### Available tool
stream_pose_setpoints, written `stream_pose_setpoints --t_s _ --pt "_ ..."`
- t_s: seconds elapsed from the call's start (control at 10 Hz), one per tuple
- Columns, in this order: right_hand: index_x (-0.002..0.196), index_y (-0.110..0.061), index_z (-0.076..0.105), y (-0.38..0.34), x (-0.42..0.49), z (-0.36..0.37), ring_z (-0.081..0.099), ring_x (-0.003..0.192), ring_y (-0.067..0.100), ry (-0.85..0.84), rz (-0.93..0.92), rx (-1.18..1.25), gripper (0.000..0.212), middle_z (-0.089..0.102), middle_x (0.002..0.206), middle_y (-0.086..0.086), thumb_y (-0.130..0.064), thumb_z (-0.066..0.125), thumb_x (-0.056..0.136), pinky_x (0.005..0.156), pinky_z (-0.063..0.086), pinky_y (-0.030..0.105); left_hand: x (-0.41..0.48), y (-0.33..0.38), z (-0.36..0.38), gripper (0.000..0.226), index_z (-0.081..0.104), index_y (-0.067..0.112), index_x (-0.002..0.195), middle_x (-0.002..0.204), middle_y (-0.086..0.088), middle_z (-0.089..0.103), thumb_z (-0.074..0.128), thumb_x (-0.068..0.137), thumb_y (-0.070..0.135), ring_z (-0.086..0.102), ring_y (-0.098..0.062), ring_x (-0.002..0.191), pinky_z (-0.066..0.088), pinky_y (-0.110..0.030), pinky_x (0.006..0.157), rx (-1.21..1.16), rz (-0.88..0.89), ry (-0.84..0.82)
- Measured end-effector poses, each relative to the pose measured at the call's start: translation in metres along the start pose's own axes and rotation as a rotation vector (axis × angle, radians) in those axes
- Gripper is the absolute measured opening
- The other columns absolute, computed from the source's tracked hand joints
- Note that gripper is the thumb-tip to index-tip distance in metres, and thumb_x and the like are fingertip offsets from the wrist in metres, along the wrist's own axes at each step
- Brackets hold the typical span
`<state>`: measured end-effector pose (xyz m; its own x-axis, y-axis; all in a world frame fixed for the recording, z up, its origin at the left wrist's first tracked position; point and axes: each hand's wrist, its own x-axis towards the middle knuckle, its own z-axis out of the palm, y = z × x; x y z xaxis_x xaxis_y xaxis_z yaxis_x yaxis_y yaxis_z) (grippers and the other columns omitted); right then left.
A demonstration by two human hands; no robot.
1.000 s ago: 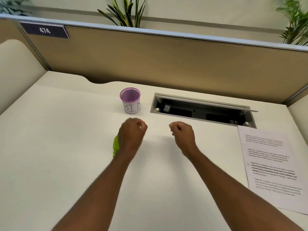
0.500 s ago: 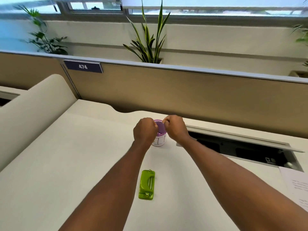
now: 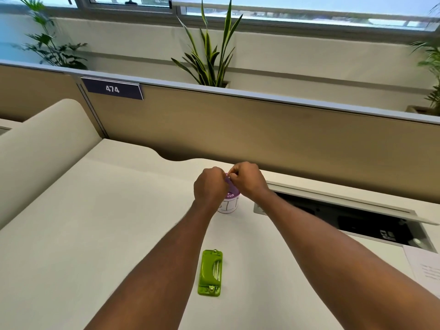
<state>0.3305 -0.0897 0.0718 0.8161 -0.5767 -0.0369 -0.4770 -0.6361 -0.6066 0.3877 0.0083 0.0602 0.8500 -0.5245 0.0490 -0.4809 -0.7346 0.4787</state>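
Grip status: the left hand (image 3: 210, 185) and right hand (image 3: 248, 182) are both curled, backs upward, and meet fingertip to fingertip directly above the mouth of the cup (image 3: 230, 207). On the right hand, thumb and forefinger are pressed together at the tips. The left hand's fingers are tucked under and hidden behind its own back. Whether either grip pinches anything cannot be told, because the contact zone is too small and partly covered. The cup is a small white vessel with a purple rim and lining and handwritten marks on its wall. It stands upright on the bench (image 3: 95, 234), toward the far edge, and the left wrist overlaps its left side. Both forearms run from the near edge of the bench up to the cup and converge as they go. Between the forearms, well apart from the cup and nearer the onlooker, a green tool (image 3: 210, 273) lies flat, its long axis pointing roughly toward the cup. To the right of the cup, a recessed cable well (image 3: 345, 220) is set into the bench with its lid raised. A printed sheet (image 3: 426, 270) lies just beyond the well's near right corner. Behind the bench stands a tan partition (image 3: 262, 129) carrying a dark number plate (image 3: 112, 89) marked 474. A striped-leaf plant (image 3: 209, 55) rises behind the partition, below a window (image 3: 285, 10).
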Motion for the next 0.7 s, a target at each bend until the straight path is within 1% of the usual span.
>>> stream_pose_setpoints --t_s 0.1,0.2,0.3,0.4,0.5,0.6,0.7 --pt "0.084 -0.014 0.077 0.001 -0.002 0.002 0.067 0.079 0.03 0.008 0.009 -0.075 0.025 0.076 0.086 0.008 -0.011 0.052 0.082 0.062 0.052 0.033 -0.002 -0.004 0.001 0.02 0.074 0.011 0.095 0.09 -0.011 0.072 0.058 0.088 0.021 0.067 -0.029 0.081 0.052 -0.03 0.065 -0.015 -0.002 0.039" --pt "0.081 -0.012 0.072 0.002 -0.004 0.003 0.064 0.076 0.03 0.016 0.009 -0.157 0.019 0.072 0.081 0.008 -0.018 0.054 0.084 0.059 0.042 0.029 -0.003 -0.006 0.002 0.023 0.073 0.011 0.096 0.092 -0.01 0.072 0.058 0.09 0.027 0.067 -0.027 0.083 0.054 -0.032 0.068 0.01 0.015 0.041" --pt "0.07 -0.011 0.061 0.002 -0.004 0.003 0.057 0.069 0.031 -0.003 -0.011 -0.185 0.018 0.065 0.074 0.009 -0.016 0.052 0.084 0.057 0.038 0.029 -0.005 -0.005 0.002 0.022 0.071 0.012 0.102 0.097 -0.01 0.071 0.063 0.086 0.025 0.066 -0.026 0.088 0.055 -0.034 0.071 0.045 0.045 0.017" --pt "0.068 -0.016 0.057 0.002 -0.006 0.001 0.053 0.068 0.032 -0.017 -0.03 -0.21 0.019 0.061 0.073 0.008 -0.011 0.047 0.082 0.058 0.036 0.03 -0.006 -0.005 0.003 0.025 0.069 0.012 0.104 0.098 -0.009 0.069 0.067 0.082 0.023 0.06 -0.025 0.095 0.053 -0.034 0.071 0.098 0.08 0.029" --pt "0.075 -0.013 0.066 0.006 -0.007 0.001 0.057 0.07 0.03 0.024 -0.029 -0.218 0.017 0.066 0.078 0.007 -0.016 0.051 0.082 0.058 0.039 0.03 -0.008 -0.003 0.002 0.025 0.07 0.012 0.105 0.098 -0.008 0.07 0.067 0.084 0.024 0.058 -0.024 0.098 0.053 -0.035 0.072 0.109 0.104 0.052" --pt "0.076 -0.014 0.067 0.009 -0.007 -0.002 0.06 0.073 0.031 0.059 -0.036 -0.198 0.018 0.067 0.08 0.008 -0.019 0.052 0.086 0.058 0.04 0.03 -0.01 -0.002 -0.001 0.024 0.07 0.011 0.104 0.098 -0.009 0.071 0.059 0.089 0.026 0.059 -0.023 0.096 0.055 -0.035 0.071 0.081 0.098 0.079" --pt "0.098 -0.012 0.069 0.015 -0.011 0.001 0.061 0.093 0.029 0.146 -0.11 -0.175 0.024 0.066 0.104 0.008 -0.021 0.048 0.091 0.07 0.047 0.034 -0.013 -0.002 0.001 0.026 0.069 0.009 0.103 0.099 -0.01 0.071 0.056 0.09 0.028 0.059 -0.024 0.093 0.055 -0.035 0.073 0.083 0.129 0.115"
